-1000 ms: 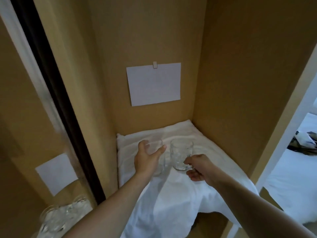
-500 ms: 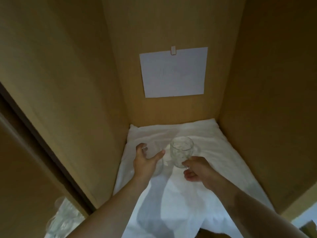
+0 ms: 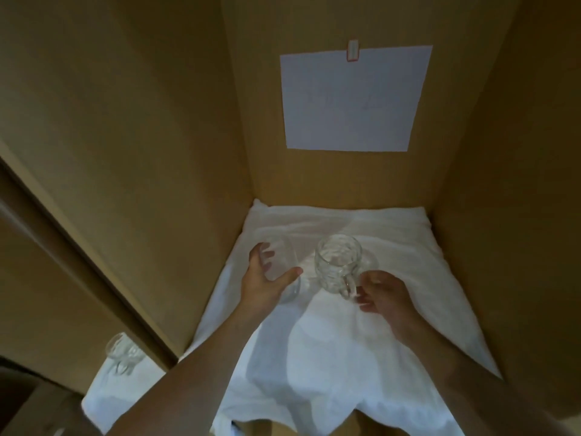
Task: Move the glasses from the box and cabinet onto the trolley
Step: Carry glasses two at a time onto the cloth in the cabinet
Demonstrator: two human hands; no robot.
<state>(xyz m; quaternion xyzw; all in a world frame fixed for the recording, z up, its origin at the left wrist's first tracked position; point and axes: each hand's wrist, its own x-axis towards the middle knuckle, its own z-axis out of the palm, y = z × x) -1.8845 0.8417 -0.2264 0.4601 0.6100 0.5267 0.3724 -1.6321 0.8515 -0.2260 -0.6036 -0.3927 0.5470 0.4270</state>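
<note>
Inside the wooden cabinet (image 3: 503, 152), two clear glasses stand on a white cloth (image 3: 345, 341). My left hand (image 3: 264, 281) wraps around the plain glass (image 3: 283, 262) on the left, thumb on its near side and fingers on the far side. My right hand (image 3: 383, 294) pinches the handle of the dimpled glass mug (image 3: 338, 262) on the right. Both glasses are upright and close together. Whether either is off the cloth I cannot tell.
A white sheet of paper (image 3: 352, 99) is clipped to the cabinet's back wall. Cabinet side walls stand close on both sides. At lower left, outside the cabinet, more glasses (image 3: 121, 354) stand on a white-covered surface (image 3: 103, 394).
The view has swung right and closer into the cabinet. Both hands stay at the same two glasses; the mug now looks a little tilted toward my right hand.
</note>
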